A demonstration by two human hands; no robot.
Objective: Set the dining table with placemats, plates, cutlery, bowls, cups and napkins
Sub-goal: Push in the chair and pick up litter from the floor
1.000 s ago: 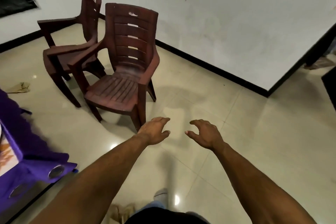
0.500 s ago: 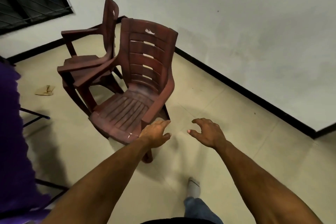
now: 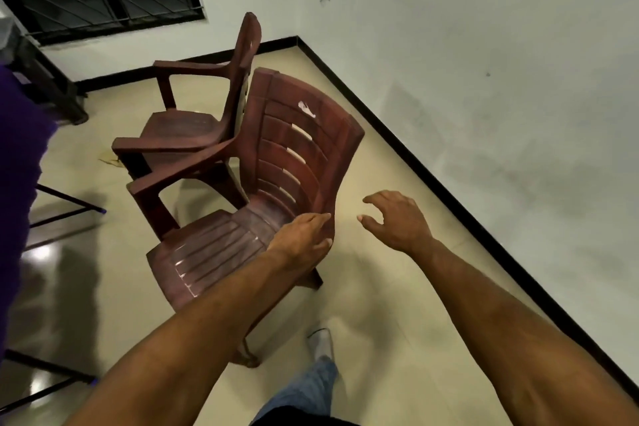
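Both hands are held out over the pale tiled floor (image 3: 397, 304). At the near edge of the nearer reddish-brown slatted plastic armchair (image 3: 276, 176), the left hand (image 3: 304, 239) is seen with fingers loosely curled; actual grip cannot be told. The right hand (image 3: 397, 218) is spread wide, holding nothing, apart from the chair. Purple cloth (image 3: 17, 183) is seen at the left edge.

Cream tiled floor (image 3: 380, 339), two brown chairs (image 3: 276, 162)

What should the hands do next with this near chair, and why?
Probably bring the right hand onto the near chair's backrest edge. The left hand lies at its side by the seat, and the right hovers open beside it, touching nothing.
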